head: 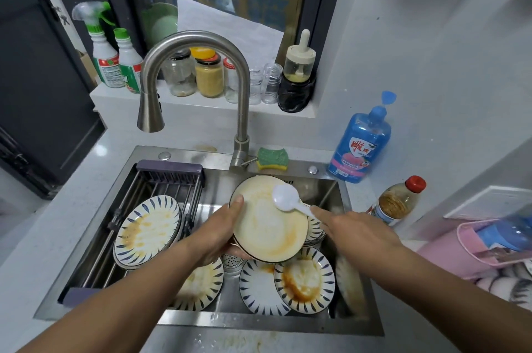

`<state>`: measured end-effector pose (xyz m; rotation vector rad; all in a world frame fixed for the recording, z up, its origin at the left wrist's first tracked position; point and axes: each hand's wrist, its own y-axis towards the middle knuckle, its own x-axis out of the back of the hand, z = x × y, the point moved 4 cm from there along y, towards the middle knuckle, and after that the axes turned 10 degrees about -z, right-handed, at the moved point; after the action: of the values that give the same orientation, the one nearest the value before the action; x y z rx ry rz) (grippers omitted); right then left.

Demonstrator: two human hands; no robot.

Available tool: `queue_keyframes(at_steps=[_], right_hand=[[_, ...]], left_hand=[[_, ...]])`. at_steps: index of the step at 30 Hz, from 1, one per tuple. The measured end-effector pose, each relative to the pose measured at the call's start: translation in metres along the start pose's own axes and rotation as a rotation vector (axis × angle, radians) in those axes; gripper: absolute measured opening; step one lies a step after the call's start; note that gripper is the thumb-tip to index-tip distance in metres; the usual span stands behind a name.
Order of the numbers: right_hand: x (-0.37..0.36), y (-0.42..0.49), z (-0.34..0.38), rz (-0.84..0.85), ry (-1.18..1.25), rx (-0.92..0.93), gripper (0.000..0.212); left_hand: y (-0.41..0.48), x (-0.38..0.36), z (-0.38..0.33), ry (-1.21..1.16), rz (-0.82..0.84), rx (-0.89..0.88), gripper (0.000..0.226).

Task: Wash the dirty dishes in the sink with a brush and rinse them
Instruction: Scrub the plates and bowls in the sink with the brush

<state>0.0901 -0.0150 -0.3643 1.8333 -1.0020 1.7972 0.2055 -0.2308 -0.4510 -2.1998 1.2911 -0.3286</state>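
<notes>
Surrounding the fingers on every side: surface [86, 157], pale grey, speckled.

Sink [359, 321]: stainless steel, single basin, lay directly beneath both sets of fingers.

Faucet [198, 36]: brushed-metal gooseneck, stood beyond the fingers, its spout head hanging to the left of them.

Rack [169, 170]: wire with purple ends, spanned the sink left of the left fingers. It carried a stack of plates [146, 229], blue-rayed, the top one smeared orange.

Pink basket [472, 243]: sat well to the right of the right fingers, contents blurred.

Loose plates [305, 280]: three, blue-rayed and stained, overlapped on the sink floor below the fingers. More were stacked behind the held plate, under the right fingers.

Held plate [267, 226]: cream face, dark rim, orange streaks, was tilted toward the camera above the basin, between the two hands.

Left hand [218, 234]: gripped the held plate's left rim, thumb on the face, fingers curled under the back.

Right hand [354, 232]: fingers held the brush by its handle, whose end was hidden in the grip.

Detergent bottle [359, 145]: blue, cap flipped up, stood on the surface beyond the right fingers.

Sauce bottle [398, 200]: red cap, stood just right of the right fingers.

Jars [208, 73]: several, glass, lined the window ledge well beyond the fingers.

Brush [286, 198]: white, round head, lay against the held plate's upper face, just ahead of the right fingers.

Sponge [273, 158]: green over yellow, sat on the sink ledge beside the faucet base, beyond the fingers.
</notes>
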Motion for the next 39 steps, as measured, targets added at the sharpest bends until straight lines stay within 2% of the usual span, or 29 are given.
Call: queue_keyframes(at_steps=[5,7,10,13,16,20,24,27,29,32,34,36,39], right_hand=[[-0.007,0.001,0.033,-0.05,0.227,0.071,0.05],[-0.013,-0.004,0.037,-0.059,0.216,0.109,0.051],[-0.013,-0.006,0.024,-0.1,0.116,0.056,0.056],[-0.019,-0.014,0.01,-0.013,0.084,-0.001,0.055],[-0.022,-0.029,0.02,0.105,0.333,0.004,0.041],[-0.018,-0.029,0.045,0.188,0.607,0.077,0.037],[-0.016,-0.025,0.065,0.121,0.724,0.056,0.04],[-0.03,-0.011,0.053,-0.011,0.635,-0.054,0.042],[-0.036,-0.007,0.036,-0.039,0.542,-0.112,0.042],[-0.035,-0.021,0.043,0.138,0.679,-0.048,0.04],[-0.03,-0.032,0.06,0.211,0.74,0.03,0.04],[-0.027,-0.027,0.065,0.116,0.707,0.054,0.039],[-0.016,-0.02,0.057,-0.078,0.731,-0.054,0.035]], left_hand=[[-0.005,-0.003,0.006,0.03,0.068,0.021,0.06],[-0.008,0.0,0.008,0.035,0.061,0.027,0.058],[-0.011,0.004,0.009,0.037,0.049,-0.001,0.057],[-0.012,0.012,0.002,0.015,-0.075,-0.063,0.062],[-0.008,0.016,-0.003,-0.013,-0.157,-0.12,0.071],[-0.009,0.011,0.0,-0.022,-0.162,-0.12,0.072],[-0.011,0.007,0.007,-0.017,-0.133,-0.094,0.073],[-0.018,0.008,0.009,-0.005,-0.147,-0.162,0.061],[-0.022,0.009,0.008,-0.027,-0.186,-0.184,0.058],[-0.023,0.019,0.003,-0.087,-0.26,-0.193,0.054],[-0.022,0.023,0.002,-0.023,-0.285,-0.181,0.058],[-0.018,0.023,0.003,0.004,-0.275,-0.146,0.061],[-0.017,0.022,-0.003,-0.093,-0.269,-0.032,0.046]])
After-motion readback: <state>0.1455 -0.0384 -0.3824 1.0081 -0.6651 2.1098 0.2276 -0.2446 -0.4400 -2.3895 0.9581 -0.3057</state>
